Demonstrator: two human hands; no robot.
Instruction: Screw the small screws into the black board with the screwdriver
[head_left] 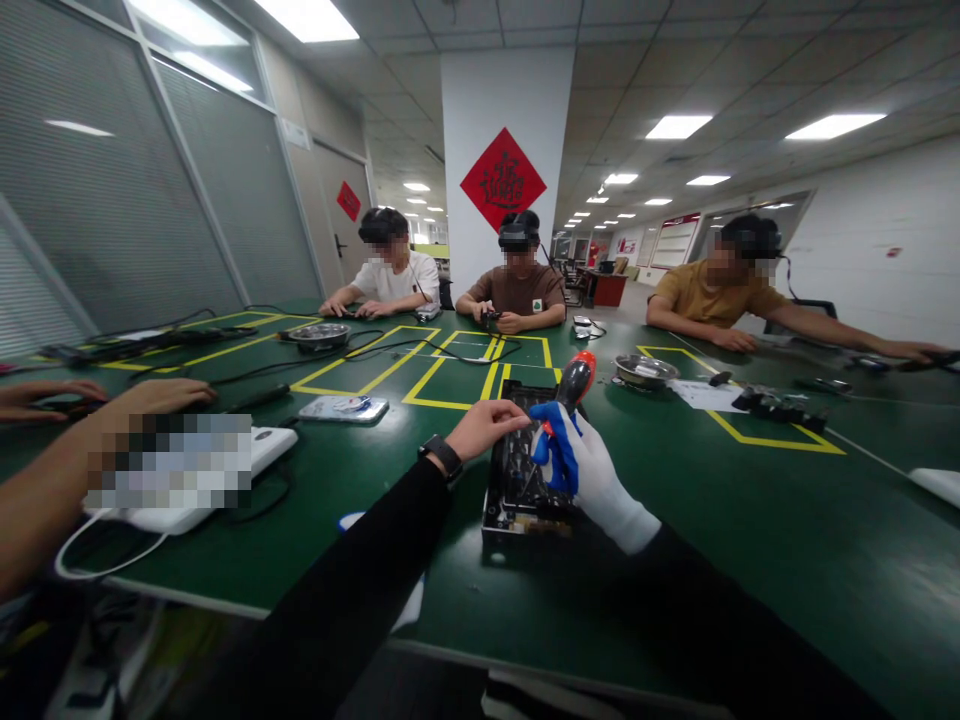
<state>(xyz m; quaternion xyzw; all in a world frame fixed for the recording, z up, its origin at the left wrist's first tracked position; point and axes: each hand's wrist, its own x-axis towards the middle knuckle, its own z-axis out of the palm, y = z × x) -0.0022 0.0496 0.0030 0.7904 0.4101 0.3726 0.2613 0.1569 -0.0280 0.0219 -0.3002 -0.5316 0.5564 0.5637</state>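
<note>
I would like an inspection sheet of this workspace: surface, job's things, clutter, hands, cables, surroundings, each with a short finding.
Surface: green table with yellow lines.
Job's things: black device, dark parts inside; tool with red-and-dark handle, tilted above it.
Clutter: white box, phone-like slab, metal bowls, papers.
Left hand: bare, fingers over the device; contact cannot be told.
Right hand: gloved, closed around the tool.
Cables: white cable and black cable beside the white box.
Surroundings: three people across the table, wearing headsets; another person's arm at left; red sign on a pillar.
</note>
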